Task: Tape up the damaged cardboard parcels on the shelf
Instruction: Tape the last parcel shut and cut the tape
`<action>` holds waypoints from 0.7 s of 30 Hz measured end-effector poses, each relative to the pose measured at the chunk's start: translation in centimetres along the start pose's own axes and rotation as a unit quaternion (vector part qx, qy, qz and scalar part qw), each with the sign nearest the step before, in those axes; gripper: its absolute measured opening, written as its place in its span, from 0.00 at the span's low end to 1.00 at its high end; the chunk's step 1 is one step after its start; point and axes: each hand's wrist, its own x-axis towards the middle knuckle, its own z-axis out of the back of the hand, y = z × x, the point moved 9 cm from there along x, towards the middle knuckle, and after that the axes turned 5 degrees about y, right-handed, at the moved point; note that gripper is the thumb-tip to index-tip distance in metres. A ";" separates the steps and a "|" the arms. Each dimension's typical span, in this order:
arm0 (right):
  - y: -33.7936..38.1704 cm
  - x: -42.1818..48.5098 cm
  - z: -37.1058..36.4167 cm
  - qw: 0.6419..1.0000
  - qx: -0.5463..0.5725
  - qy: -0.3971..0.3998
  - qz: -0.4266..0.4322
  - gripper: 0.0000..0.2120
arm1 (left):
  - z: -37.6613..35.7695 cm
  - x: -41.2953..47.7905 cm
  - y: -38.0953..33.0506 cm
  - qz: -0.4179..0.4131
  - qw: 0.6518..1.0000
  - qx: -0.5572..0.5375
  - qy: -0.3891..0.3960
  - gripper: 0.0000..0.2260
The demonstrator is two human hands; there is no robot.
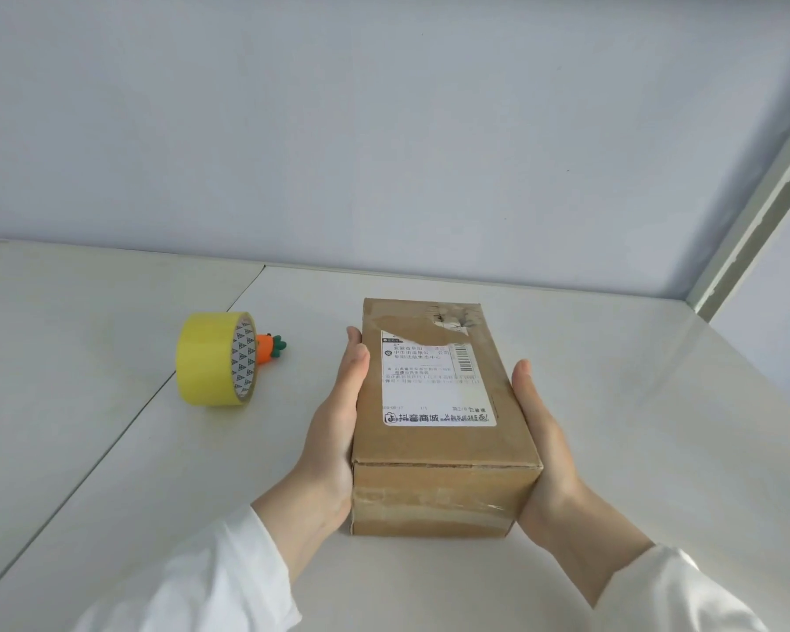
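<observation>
Nearest you, two white sleeves (pixel 211 572) lead up to the hands. Your left grip (pixel 334 431) lies flat against the left side of the cardboard parcel (pixel 439 453), fingers straight, close together and pointing away from you. Your right grip (pixel 543 440) does the same on the right side. The parcel is pressed between two flat palms, with neither hand curled round it. It lies lengthwise in the middle of the white shelf (pixel 657 403), short end toward you, with wrinkled clear tape across that end.

On its top is a white shipping label (pixel 434 385) with printed text and a barcode. Beyond the label, at the far end, the brown surface is torn (pixel 448 319) and a small hole shows.

To the left, well apart from the parcel, a roll of yellow tape (pixel 211 358) stands on its edge beside the seam (pixel 156 394) between two shelf panels. Just behind the roll lies a small orange carrot-shaped object (pixel 270 348) with green leaves — you cannot tell whether they touch. Farthest back is a pale wall (pixel 384 130), with a light metal upright (pixel 758 212) at the right.
</observation>
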 end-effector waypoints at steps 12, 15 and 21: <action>2.6 -3.4 5.2 0.977 -0.137 -0.158 0.046 0.42 | 3.2 -4.6 -3.2 -0.067 0.981 0.152 -0.102 0.44; 1.1 -5.0 4.3 0.977 -0.178 -0.115 0.021 0.41 | 3.0 -6.1 -1.8 -0.071 0.974 0.202 -0.079 0.46; 0.8 -5.6 2.0 0.981 -0.183 -0.067 0.025 0.20 | 0.2 -7.0 -1.9 -0.105 0.968 0.230 -0.006 0.16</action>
